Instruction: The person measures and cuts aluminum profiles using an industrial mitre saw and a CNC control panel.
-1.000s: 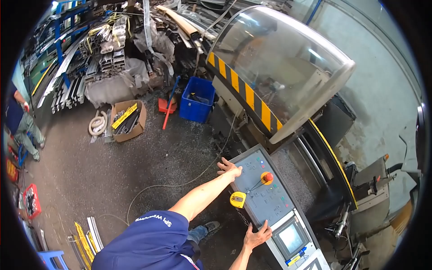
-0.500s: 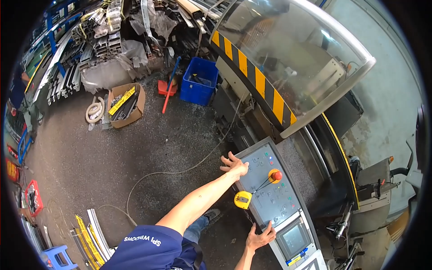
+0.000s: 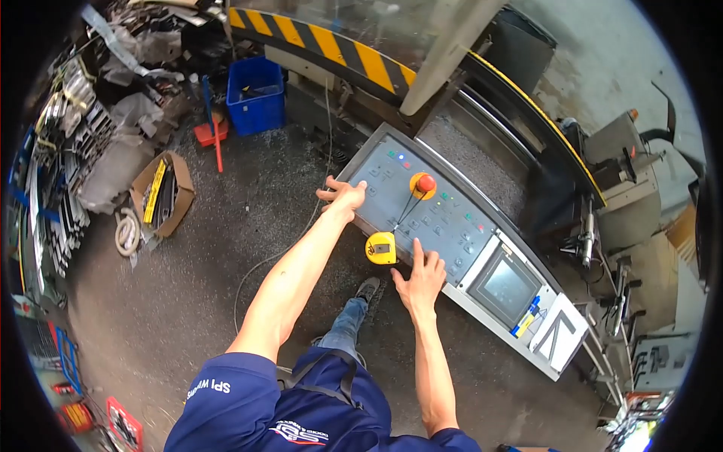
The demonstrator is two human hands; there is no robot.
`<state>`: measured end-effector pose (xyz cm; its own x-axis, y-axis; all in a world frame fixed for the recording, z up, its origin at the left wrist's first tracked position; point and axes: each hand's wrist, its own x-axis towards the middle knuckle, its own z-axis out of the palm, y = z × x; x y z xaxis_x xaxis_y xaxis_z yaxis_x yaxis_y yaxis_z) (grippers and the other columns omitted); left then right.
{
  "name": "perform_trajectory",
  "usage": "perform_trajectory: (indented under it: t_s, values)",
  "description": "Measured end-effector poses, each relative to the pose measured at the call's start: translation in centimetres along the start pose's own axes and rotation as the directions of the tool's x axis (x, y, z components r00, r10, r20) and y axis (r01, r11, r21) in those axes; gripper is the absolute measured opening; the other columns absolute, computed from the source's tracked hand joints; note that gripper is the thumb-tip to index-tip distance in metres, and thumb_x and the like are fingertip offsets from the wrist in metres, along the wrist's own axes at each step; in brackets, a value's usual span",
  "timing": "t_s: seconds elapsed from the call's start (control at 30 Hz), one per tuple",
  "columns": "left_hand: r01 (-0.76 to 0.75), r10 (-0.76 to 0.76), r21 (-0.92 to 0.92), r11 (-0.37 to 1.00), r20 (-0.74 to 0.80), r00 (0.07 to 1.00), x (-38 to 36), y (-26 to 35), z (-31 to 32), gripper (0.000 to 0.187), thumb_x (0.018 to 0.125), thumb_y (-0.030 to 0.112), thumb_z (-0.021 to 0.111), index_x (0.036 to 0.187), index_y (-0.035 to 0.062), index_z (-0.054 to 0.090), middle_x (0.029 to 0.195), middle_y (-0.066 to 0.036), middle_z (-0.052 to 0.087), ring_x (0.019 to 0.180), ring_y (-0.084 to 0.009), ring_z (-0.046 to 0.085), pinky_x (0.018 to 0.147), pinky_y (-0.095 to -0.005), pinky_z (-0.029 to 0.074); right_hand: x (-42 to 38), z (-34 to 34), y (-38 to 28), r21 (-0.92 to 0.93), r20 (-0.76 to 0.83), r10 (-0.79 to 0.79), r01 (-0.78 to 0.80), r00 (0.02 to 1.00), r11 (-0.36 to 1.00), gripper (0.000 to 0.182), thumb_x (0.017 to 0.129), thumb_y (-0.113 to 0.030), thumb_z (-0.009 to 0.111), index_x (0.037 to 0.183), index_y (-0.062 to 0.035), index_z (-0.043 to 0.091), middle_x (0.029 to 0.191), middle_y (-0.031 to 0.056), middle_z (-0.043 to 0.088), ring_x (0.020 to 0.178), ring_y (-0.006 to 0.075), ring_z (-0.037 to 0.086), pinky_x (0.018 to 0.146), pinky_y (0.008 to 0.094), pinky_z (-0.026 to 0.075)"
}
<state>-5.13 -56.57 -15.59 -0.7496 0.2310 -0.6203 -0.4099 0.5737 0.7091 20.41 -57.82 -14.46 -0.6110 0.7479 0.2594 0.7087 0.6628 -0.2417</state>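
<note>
A grey control panel (image 3: 442,234) slants across the middle, carrying rows of small buttons and a red emergency stop knob (image 3: 426,184). My left hand (image 3: 344,197) is at the panel's left edge, thumb over the top surface and fingers spread out past the edge. My right hand (image 3: 422,281) is at the near edge, index finger extended over the buttons and the other fingers apart. Between the hands, a yellow tape measure (image 3: 381,248) hangs at the edge by a dark cord looped around the knob. A screen (image 3: 504,281) sits right of my right hand.
Behind the panel stands a machine with a yellow-and-black striped guard (image 3: 331,43). A blue bin (image 3: 256,98), a red dustpan (image 3: 210,133) and a cardboard box (image 3: 179,197) are on the floor at left, near stacked metal profiles (image 3: 53,203). A cable (image 3: 252,267) trails across the floor.
The view has turned, shifting the panel up and left. My right hand has moved from beside the screen along the near edge toward the tape measure. My left hand stays at the panel's left edge.
</note>
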Motion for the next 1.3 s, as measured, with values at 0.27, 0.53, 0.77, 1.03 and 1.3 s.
perform_trajectory:
  t_s: [0.27, 0.53, 0.77, 1.03, 1.3]
  values:
    - [-0.105, 0.109, -0.045, 0.993, 0.09, 0.99, 2.4, -1.2, -0.1, 0.136, 0.07, 0.054, 0.084, 0.155, 0.0087, -0.012, 0.155, -0.031, -0.009, 0.147, -0.0446, 0.006, 0.111, -0.0587, 0.033, 2.3, 0.7, -0.4, -0.115, 0.069, -0.017, 0.024, 0.997, 0.993, 0.101, 0.06, -0.018, 0.082, 0.15, -0.0185, 0.037, 0.107, 0.0126, 0.049, 0.098, 0.0318, 0.052, 0.073, 0.0457, 0.045]
    - [-0.37, 0.421, 0.27, 0.889, -0.163, 0.892, -3.2, 0.3, 1.3, 0.121, 0.069, 0.061, 0.079, 0.158, 0.0261, 0.003, 0.162, -0.02, -0.011, 0.147, -0.0499, -0.004, 0.111, -0.0732, 0.009, 2.3, 2.4, -0.1, -0.268, 0.013, -0.001, 0.005, 1.0, 0.963, 0.101, 0.063, -0.022, 0.085, 0.15, -0.0215, 0.035, 0.109, 0.0097, 0.047, 0.1, 0.0288, 0.052, 0.073, 0.0453, 0.047]
    - [-0.78, 0.821, 0.585, 0.224, 0.318, 0.474, -1.8, 2.0, 3.5, 0.058, 0.093, 0.051, 0.055, 0.145, 0.027, 0.047, 0.162, -0.014, 0.014, 0.147, -0.0507, 0.008, 0.108, -0.0771, 0.007, 3.6, -2.7, 4.1, 0.306, 0.229, 0.03, -0.102, 0.973, 0.946, 0.091, 0.068, -0.03, 0.085, 0.146, -0.014, 0.039, 0.124, 0.019, 0.051, 0.112, 0.0385, 0.057, 0.088, 0.0519, 0.053]
    - [-0.735, 0.891, 0.661, -0.151, 0.413, 0.189, -1.0, 1.4, 3.1, 0.055, 0.095, 0.041, 0.056, 0.145, 0.0207, 0.047, 0.156, -0.01, 0.035, 0.137, -0.0431, 0.036, 0.106, -0.0702, 0.026, 6.5, -4.3, 9.8, 0.028, 0.119, 0.234, -0.239, 0.965, 0.971, 0.096, 0.077, -0.053, 0.076, 0.154, -0.0192, 0.03, 0.114, 0.0197, 0.053, 0.093, 0.0371, 0.065, 0.08, 0.048, 0.055]
    - [-0.715, 0.856, 0.646, -0.266, 0.499, 0.133, -1.4, 2.2, 1.6, 0.052, 0.094, 0.037, 0.06, 0.143, 0.0224, 0.049, 0.15, -0.011, 0.044, 0.128, -0.0415, 0.049, 0.099, -0.0553, 0.044, 6.0, -2.9, 9.4, -0.105, -0.012, 0.189, -0.189, 0.982, 0.976, 0.089, 0.08, -0.066, 0.066, 0.153, -0.0281, 0.033, 0.11, 0.0187, 0.05, 0.08, 0.0334, 0.064, 0.066, 0.0455, 0.056]
